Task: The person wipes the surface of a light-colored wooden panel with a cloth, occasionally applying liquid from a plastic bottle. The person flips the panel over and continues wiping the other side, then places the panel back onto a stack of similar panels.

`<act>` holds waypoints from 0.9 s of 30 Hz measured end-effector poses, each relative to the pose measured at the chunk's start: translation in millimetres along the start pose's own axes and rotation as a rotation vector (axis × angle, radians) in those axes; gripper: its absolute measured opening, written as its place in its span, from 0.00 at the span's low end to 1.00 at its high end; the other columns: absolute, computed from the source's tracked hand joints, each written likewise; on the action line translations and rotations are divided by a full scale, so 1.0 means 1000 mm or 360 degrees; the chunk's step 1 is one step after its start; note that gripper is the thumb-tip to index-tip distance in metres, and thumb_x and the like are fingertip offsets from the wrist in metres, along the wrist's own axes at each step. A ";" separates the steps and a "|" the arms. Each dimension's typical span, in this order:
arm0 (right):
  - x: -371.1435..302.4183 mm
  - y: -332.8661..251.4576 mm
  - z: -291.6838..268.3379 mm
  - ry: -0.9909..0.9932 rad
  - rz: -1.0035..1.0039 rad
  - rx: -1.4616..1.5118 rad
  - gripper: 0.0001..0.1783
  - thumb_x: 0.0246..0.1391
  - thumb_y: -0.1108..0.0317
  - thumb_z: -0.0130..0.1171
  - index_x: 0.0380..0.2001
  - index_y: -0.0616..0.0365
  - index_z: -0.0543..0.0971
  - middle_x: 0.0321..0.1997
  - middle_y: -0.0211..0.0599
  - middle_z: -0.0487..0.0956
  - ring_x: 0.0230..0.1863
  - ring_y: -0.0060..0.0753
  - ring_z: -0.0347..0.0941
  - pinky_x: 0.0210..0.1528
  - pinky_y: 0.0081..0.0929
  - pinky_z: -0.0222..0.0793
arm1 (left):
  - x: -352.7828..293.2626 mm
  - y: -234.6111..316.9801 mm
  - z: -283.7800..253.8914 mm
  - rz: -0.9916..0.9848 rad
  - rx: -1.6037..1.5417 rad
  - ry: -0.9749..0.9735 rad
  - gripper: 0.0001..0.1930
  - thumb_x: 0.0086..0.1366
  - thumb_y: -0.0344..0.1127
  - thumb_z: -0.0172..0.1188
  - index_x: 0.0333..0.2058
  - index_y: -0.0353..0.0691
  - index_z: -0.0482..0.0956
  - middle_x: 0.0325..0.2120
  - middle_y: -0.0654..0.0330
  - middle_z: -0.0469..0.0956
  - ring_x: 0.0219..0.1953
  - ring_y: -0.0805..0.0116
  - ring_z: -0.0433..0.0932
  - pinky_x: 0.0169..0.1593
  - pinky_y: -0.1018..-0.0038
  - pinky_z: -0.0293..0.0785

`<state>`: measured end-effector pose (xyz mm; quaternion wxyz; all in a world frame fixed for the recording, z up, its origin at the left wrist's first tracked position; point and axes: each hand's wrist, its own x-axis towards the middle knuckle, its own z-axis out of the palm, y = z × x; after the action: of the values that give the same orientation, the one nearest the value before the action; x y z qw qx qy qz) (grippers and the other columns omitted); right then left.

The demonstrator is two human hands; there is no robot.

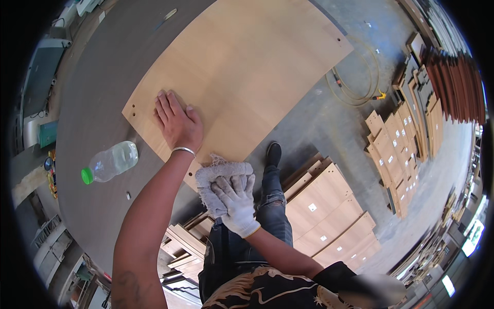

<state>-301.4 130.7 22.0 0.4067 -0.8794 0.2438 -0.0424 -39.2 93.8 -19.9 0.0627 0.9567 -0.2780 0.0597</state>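
Observation:
A large light-wood panel (pixel 242 62) with small drilled holes near its corners lies on a dark table (pixel 98 98). My bare left hand (pixel 178 121) rests flat on the panel's left part, fingers stretched out, with a thin bracelet at the wrist. In a white work glove, my right hand (pixel 235 203) presses on a grey, frayed cloth (pixel 221 172) at the panel's near corner. Its gloved fingers lie over the cloth, and part of the cloth hangs past the panel's edge.
A clear bottle with a green cap (pixel 110 162) lies on the table to the left. A small knife-like tool (pixel 167 16) sits at the far side. Stacked wood panels (pixel 329 211) stand on the right, with more boards (pixel 393 149) beyond. A coiled hose (pixel 360 95) lies on the floor.

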 end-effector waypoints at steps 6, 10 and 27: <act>0.002 0.004 -0.010 -0.0017 -0.0084 0.0016 0.36 0.45 0.60 0.68 0.63 0.47 0.78 0.70 0.38 0.73 0.75 0.63 0.58 0.75 0.77 0.38 | 0.001 0.000 -0.002 -0.0041 0.0034 -0.0012 0.34 0.72 0.44 0.48 0.71 0.33 0.56 0.75 0.44 0.53 0.78 0.46 0.47 0.78 0.50 0.42; -0.032 -0.017 0.012 -0.0138 0.0080 0.0270 0.34 0.54 0.65 0.63 0.66 0.55 0.74 0.69 0.42 0.74 0.73 0.57 0.63 0.78 0.55 0.50 | 0.002 -0.004 -0.005 -0.0061 0.0025 -0.0003 0.34 0.72 0.45 0.48 0.71 0.33 0.57 0.75 0.45 0.54 0.78 0.46 0.47 0.78 0.50 0.42; 0.114 0.074 -0.135 0.0432 0.0315 0.0517 0.36 0.50 0.79 0.61 0.65 0.66 0.69 0.66 0.49 0.72 0.62 0.47 0.73 0.58 0.36 0.73 | -0.170 -0.080 -0.068 -0.0201 -0.0626 0.0120 0.26 0.60 0.23 0.59 0.59 0.36 0.73 0.58 0.44 0.73 0.61 0.41 0.69 0.66 0.46 0.63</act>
<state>-267.1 -56.4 43.4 0.5085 -0.7604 0.3713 -0.1591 -144.0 260.3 15.2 0.2622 0.9386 -0.2213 0.0359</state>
